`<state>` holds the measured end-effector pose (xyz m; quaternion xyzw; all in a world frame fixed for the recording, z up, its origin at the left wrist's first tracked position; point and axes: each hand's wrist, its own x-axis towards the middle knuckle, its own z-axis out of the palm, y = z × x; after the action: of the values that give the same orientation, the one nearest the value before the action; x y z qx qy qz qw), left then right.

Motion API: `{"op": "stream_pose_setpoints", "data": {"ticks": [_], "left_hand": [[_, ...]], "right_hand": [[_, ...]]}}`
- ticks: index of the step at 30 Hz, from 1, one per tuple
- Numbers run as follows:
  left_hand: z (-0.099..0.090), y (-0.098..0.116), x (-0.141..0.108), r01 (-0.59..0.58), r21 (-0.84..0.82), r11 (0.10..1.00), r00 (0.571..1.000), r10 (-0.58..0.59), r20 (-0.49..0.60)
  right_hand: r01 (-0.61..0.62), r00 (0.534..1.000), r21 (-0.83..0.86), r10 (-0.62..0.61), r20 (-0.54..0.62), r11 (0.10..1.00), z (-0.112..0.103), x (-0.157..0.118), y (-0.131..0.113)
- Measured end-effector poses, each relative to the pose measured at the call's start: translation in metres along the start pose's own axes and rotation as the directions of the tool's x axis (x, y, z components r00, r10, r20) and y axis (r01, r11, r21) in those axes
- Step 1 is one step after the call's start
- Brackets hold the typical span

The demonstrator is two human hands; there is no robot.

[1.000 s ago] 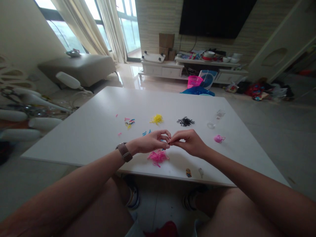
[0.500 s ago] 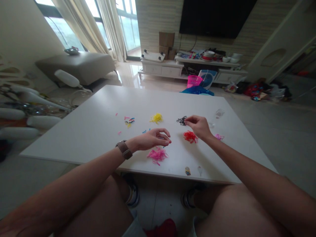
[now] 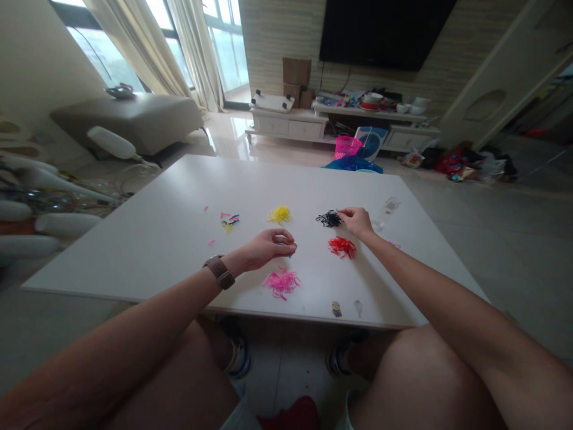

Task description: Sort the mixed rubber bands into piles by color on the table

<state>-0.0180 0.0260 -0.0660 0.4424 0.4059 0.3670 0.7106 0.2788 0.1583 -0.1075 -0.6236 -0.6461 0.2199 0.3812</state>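
Observation:
My right hand (image 3: 357,222) pinches at the right edge of a pile of thin black strips (image 3: 329,218), which look like small rubber bands. Just nearer to me lies a red pile (image 3: 342,246) of the same kind. My left hand (image 3: 272,248), with a watch on its wrist, is held over the middle of the table, fingers curled and tips close together. Bits of blue strip (image 3: 290,256) show at its fingertips; whether they are held or lie beneath is hidden. A pink pile (image 3: 283,283) lies below it, a yellow pile (image 3: 280,214) beyond.
The white table (image 3: 134,251) also bears a small mixed group of coloured strips (image 3: 230,221), a minion figure piece (image 3: 336,309), a clear flat piece (image 3: 358,308) and a clear plastic item (image 3: 392,205). A pink basket (image 3: 347,147) stands beyond the far edge.
My left hand's fingers have drawn closer together. My right hand stays at the black pile, its fingertips at the right edge. The whole view has shifted slightly.

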Motion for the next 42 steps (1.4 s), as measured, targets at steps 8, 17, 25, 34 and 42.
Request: {"op": "stream_pose_setpoints", "data": {"ticks": [8, 17, 25, 34, 42], "left_hand": [[0.002, 0.0, -0.001, 0.015, -0.002, 1.0, 1.0, -0.015, -0.005], [0.003, 0.002, -0.002, 0.016, -0.031, 0.999, 1.0, -0.016, 0.012], [0.004, 0.001, -0.002, -0.012, -0.021, 1.0, 1.0, 0.012, 0.008], [0.006, 0.0, -0.002, -0.067, 0.041, 0.997, 0.997, 0.068, -0.027], [0.008, -0.001, 0.0, -0.089, 0.03, 0.996, 0.996, 0.089, -0.007]], "right_hand": [[0.024, 0.999, -0.039, -0.025, -0.022, 0.999, -0.002, 0.001, -0.005], [0.085, 0.996, 0.007, -0.085, -0.002, 0.996, -0.007, -0.012, -0.019], [0.335, 0.786, 0.337, -0.458, 0.416, 0.88, -0.002, -0.078, -0.097], [0.273, 0.672, 0.392, -0.465, 0.577, 0.879, 0.0, -0.092, -0.105], [0.309, 0.647, 0.405, -0.502, 0.574, 0.861, 0.001, -0.096, -0.11]]}}
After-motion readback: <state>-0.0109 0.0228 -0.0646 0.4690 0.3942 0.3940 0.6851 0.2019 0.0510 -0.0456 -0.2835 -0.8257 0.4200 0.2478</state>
